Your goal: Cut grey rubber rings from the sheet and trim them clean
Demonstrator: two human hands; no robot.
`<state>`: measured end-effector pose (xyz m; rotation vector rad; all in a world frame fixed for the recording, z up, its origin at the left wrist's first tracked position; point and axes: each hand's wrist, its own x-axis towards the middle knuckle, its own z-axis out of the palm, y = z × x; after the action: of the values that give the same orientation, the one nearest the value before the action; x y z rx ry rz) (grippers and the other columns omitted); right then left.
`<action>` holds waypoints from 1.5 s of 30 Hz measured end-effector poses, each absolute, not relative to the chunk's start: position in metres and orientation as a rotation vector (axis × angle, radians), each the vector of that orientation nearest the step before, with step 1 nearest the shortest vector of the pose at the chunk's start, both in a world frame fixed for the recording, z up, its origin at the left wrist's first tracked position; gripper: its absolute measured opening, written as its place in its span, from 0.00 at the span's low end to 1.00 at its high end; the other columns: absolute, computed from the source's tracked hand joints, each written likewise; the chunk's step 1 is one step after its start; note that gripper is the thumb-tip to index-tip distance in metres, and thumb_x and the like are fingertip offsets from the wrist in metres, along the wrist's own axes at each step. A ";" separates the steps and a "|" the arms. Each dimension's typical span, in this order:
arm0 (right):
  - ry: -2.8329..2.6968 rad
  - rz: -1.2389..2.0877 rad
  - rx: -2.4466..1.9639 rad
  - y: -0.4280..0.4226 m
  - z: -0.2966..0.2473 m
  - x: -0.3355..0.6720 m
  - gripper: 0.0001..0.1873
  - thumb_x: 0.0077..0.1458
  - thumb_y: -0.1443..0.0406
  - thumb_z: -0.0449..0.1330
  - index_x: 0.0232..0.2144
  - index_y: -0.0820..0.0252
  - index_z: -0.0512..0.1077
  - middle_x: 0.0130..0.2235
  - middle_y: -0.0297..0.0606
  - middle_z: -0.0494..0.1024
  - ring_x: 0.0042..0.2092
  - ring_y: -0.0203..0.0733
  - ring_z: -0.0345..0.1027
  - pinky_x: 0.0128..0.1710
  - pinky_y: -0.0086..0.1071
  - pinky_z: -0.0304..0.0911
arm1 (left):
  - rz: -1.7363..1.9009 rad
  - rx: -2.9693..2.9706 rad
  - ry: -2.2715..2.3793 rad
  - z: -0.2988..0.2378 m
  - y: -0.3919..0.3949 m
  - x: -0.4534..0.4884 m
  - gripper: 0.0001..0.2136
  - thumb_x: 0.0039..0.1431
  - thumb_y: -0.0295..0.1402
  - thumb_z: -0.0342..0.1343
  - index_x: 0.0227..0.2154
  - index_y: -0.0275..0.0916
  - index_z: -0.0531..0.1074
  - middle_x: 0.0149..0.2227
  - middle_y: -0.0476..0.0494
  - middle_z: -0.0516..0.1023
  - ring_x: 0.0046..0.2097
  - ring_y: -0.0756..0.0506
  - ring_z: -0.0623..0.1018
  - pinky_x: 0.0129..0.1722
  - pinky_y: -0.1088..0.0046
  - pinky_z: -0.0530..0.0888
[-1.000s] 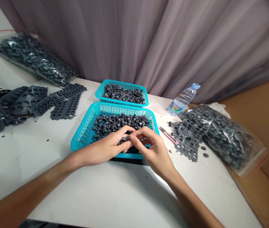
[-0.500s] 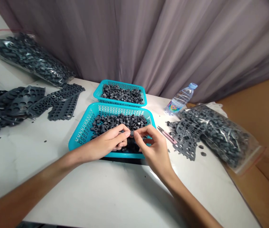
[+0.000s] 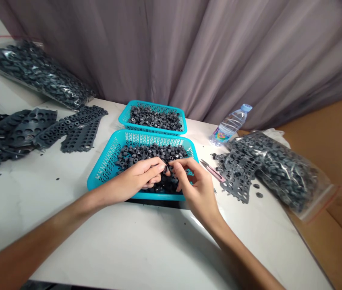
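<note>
Over the front blue basket (image 3: 96, 171), my left hand (image 3: 146, 173) is closed, with a small black rubber piece (image 3: 165, 169) pinched between thumb and forefinger. Just to its right, my right hand (image 3: 193, 177) has its thumb and forefinger slightly apart, close to the piece, and I see nothing between them. Many short black rubber bushings (image 3: 155, 151) with round holes lie loose in the basket under both hands. Part of the basket's near side is hidden by my hands.
A second blue basket (image 3: 122, 117) of bushings stands behind. Perforated black rubber sheets (image 3: 78, 135) and a filled bag (image 3: 44, 76) are at left. At right are pink-handled snips (image 3: 214, 172), a water bottle (image 3: 229, 125), a perforated sheet (image 3: 239, 177) and another filled bag (image 3: 288, 173).
My right thumb and forefinger have come off the black rubber piece and parted a little. The piece has turned in my left fingers; the left hand has hardly moved.
</note>
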<state>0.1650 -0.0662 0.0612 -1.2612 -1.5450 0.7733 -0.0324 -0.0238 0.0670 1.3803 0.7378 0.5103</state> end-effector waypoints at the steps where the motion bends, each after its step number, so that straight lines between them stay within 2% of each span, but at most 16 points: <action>1: -1.539 0.782 -1.261 -0.066 0.061 0.165 0.13 0.72 0.56 0.59 0.41 0.56 0.78 0.40 0.40 0.81 0.40 0.44 0.75 0.32 0.34 0.69 | 0.508 1.378 0.733 0.067 -0.024 -0.032 0.16 0.77 0.48 0.47 0.43 0.39 0.66 0.32 0.55 0.55 0.31 0.50 0.54 0.29 0.74 0.55; 4: -1.526 0.785 -1.252 -0.067 0.062 0.165 0.12 0.72 0.57 0.58 0.43 0.56 0.78 0.41 0.40 0.80 0.41 0.44 0.76 0.33 0.34 0.70 | 0.514 1.368 0.736 0.067 -0.023 -0.032 0.16 0.77 0.48 0.48 0.43 0.39 0.65 0.32 0.55 0.55 0.31 0.51 0.54 0.29 0.74 0.55; 9: -1.625 0.673 -1.156 -0.069 0.063 0.163 0.06 0.70 0.63 0.60 0.46 0.55 0.75 0.44 0.40 0.78 0.44 0.43 0.74 0.37 0.34 0.72 | 0.543 1.331 0.742 0.065 -0.023 -0.031 0.16 0.77 0.48 0.48 0.42 0.40 0.64 0.31 0.55 0.55 0.31 0.51 0.54 0.30 0.74 0.55; 14: -1.815 0.556 -1.067 -0.070 0.061 0.162 0.10 0.68 0.69 0.62 0.50 0.54 0.73 0.47 0.40 0.76 0.49 0.44 0.70 0.38 0.35 0.72 | 0.563 1.328 0.731 0.062 -0.022 -0.032 0.15 0.77 0.47 0.47 0.40 0.40 0.64 0.32 0.55 0.55 0.32 0.50 0.55 0.31 0.75 0.57; 19: -1.777 0.548 -1.072 -0.068 0.058 0.161 0.05 0.69 0.70 0.61 0.44 0.55 0.74 0.46 0.39 0.76 0.48 0.42 0.72 0.37 0.33 0.72 | 0.561 1.332 0.746 0.062 -0.022 -0.032 0.17 0.77 0.49 0.47 0.38 0.40 0.62 0.32 0.55 0.56 0.32 0.51 0.56 0.30 0.74 0.57; 25: -1.648 0.733 -1.128 -0.067 0.059 0.163 0.03 0.70 0.64 0.62 0.42 0.56 0.75 0.44 0.38 0.78 0.44 0.41 0.74 0.34 0.32 0.73 | 0.556 1.370 0.760 0.064 -0.022 -0.032 0.18 0.77 0.49 0.46 0.38 0.40 0.64 0.31 0.54 0.57 0.31 0.51 0.56 0.29 0.74 0.56; 31: -1.416 1.024 -1.182 -0.063 0.063 0.167 0.11 0.66 0.57 0.65 0.38 0.59 0.76 0.40 0.36 0.78 0.27 0.32 0.70 0.24 0.28 0.72 | 0.547 1.375 0.744 0.062 -0.021 -0.034 0.19 0.76 0.51 0.48 0.43 0.39 0.70 0.31 0.54 0.58 0.31 0.51 0.57 0.28 0.74 0.56; 45: -1.255 1.213 -1.100 -0.054 0.062 0.174 0.13 0.62 0.55 0.69 0.36 0.59 0.75 0.33 0.37 0.77 0.32 0.38 0.72 0.23 0.27 0.72 | 0.554 1.378 0.756 0.066 -0.022 -0.033 0.18 0.76 0.49 0.47 0.41 0.39 0.70 0.30 0.54 0.58 0.30 0.51 0.57 0.28 0.75 0.56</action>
<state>0.1736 -0.0543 0.0615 -1.1005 -1.2554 1.2134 -0.0331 -0.0216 0.0658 1.3785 0.7555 0.5535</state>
